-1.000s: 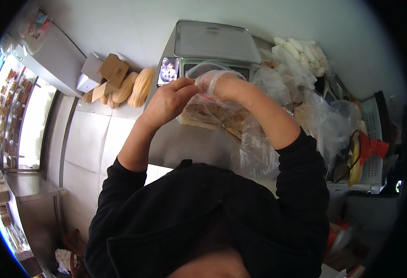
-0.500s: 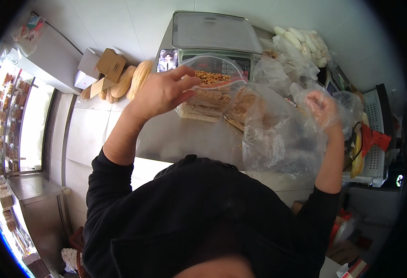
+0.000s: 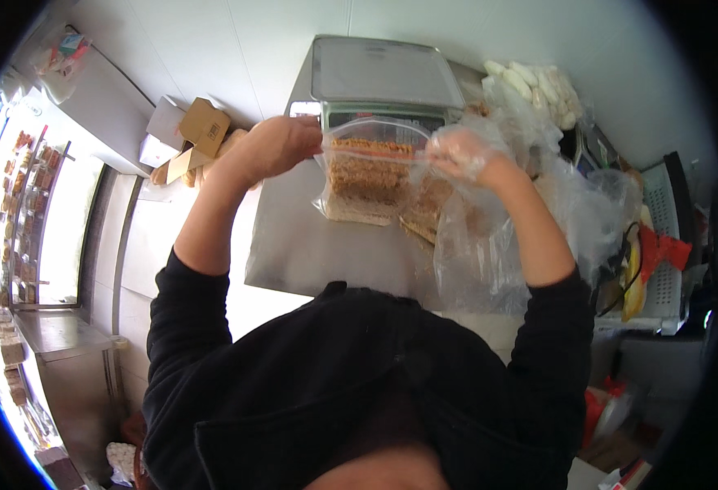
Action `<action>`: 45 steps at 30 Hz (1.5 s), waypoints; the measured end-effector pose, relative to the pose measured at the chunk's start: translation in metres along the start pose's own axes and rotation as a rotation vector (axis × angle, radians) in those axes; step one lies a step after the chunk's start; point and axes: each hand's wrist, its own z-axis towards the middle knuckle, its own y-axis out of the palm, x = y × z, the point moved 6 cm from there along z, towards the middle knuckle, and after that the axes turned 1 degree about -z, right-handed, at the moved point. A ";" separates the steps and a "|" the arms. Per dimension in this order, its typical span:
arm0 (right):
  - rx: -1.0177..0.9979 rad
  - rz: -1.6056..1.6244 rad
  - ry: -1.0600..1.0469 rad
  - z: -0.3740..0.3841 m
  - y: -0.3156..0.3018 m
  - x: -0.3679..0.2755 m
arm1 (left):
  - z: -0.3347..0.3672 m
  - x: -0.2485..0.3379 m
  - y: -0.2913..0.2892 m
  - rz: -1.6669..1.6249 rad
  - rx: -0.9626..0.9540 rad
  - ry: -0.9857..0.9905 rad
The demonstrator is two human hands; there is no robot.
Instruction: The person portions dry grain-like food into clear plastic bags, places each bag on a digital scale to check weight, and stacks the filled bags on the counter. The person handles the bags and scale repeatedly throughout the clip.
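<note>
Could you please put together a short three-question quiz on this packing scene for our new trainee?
1. True or false: the clear bag of brown snack pieces is held up by both hands at its top edge.
2. Which hand wears a thin transparent glove? A) left hand B) right hand C) neither
3. What flat-topped grey device stands on the counter just behind the bag?

Key
1. True: one hand grips each top corner.
2. B: the right hand is covered in clear plastic and the left is bare.
3. A weighing scale with a metal platform.
</note>
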 end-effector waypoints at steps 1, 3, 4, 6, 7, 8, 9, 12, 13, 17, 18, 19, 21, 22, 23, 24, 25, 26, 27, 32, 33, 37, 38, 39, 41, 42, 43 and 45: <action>0.086 0.017 -0.064 -0.005 -0.008 -0.005 | -0.005 0.001 -0.005 -0.012 0.060 0.004; 0.145 0.018 -0.003 -0.017 -0.016 -0.008 | -0.011 0.005 -0.008 0.038 0.093 -0.003; 0.098 -0.031 0.009 -0.018 -0.015 -0.010 | -0.012 0.009 -0.005 0.042 0.048 0.018; -0.011 -0.151 0.080 -0.013 -0.017 -0.007 | -0.004 0.009 -0.004 0.091 -0.062 0.023; 0.067 -0.142 0.025 -0.012 -0.030 -0.009 | -0.003 0.014 -0.018 0.060 0.075 0.102; 0.154 -0.114 -0.048 -0.011 -0.047 -0.008 | 0.002 0.012 -0.032 0.077 0.107 0.152; 0.209 -0.099 -0.057 -0.010 -0.062 -0.004 | 0.008 0.013 -0.046 0.092 0.202 0.184; 0.341 -0.166 0.100 -0.006 -0.117 0.022 | 0.030 0.012 -0.085 0.225 0.399 0.225; 0.378 -0.153 0.146 -0.003 -0.132 0.030 | 0.040 0.012 -0.097 0.257 0.464 0.224; 0.447 -0.199 0.170 0.011 -0.181 0.059 | 0.081 0.010 -0.124 0.333 0.571 0.240; 0.470 -0.188 0.153 0.014 -0.187 0.067 | 0.090 0.007 -0.127 0.337 0.577 0.228; 0.502 -0.167 0.151 0.018 -0.192 0.076 | 0.098 0.005 -0.129 0.345 0.601 0.239; 0.543 -0.178 0.163 0.030 -0.192 0.096 | 0.116 -0.007 -0.128 0.348 0.592 0.180; 0.566 -0.170 0.192 0.035 -0.191 0.107 | 0.125 -0.013 -0.125 0.349 0.600 0.164; 0.549 -0.228 0.225 0.045 -0.188 0.117 | 0.133 -0.021 -0.122 0.325 0.620 0.120; 0.530 -0.277 0.272 0.056 -0.186 0.127 | 0.143 -0.029 -0.119 0.332 0.605 0.079; 0.525 -0.321 0.320 0.066 -0.182 0.135 | 0.151 -0.037 -0.115 0.346 0.595 0.044; 0.525 -0.286 0.391 0.075 -0.176 0.144 | 0.159 -0.046 -0.110 0.359 0.582 0.006; 0.538 -0.245 0.461 0.083 -0.170 0.151 | 0.166 -0.055 -0.104 0.364 0.546 -0.052; 0.498 -0.200 0.528 0.112 -0.157 0.163 | 0.185 -0.086 -0.088 0.384 0.472 -0.100; 0.531 -0.189 0.495 0.115 -0.158 0.161 | 0.188 -0.090 -0.087 0.410 0.463 -0.095; 0.505 0.006 0.390 0.124 -0.157 0.161 | 0.198 -0.100 -0.087 0.298 0.421 -0.091; 0.499 -0.010 0.377 0.126 -0.157 0.161 | 0.200 -0.100 -0.087 0.293 0.418 -0.081; 0.513 -0.025 0.353 0.128 -0.158 0.161 | 0.202 -0.100 -0.087 0.291 0.419 -0.062; 0.531 -0.048 0.346 0.132 -0.159 0.164 | 0.205 -0.100 -0.085 0.294 0.417 -0.055; 0.535 -0.055 0.363 0.133 -0.158 0.167 | 0.206 -0.101 -0.084 0.298 0.412 -0.066; 0.554 -0.051 0.359 0.133 -0.158 0.170 | 0.207 -0.102 -0.083 0.316 0.420 -0.076; 0.586 -0.068 0.301 0.135 -0.156 0.172 | 0.206 -0.104 -0.081 0.328 0.446 -0.085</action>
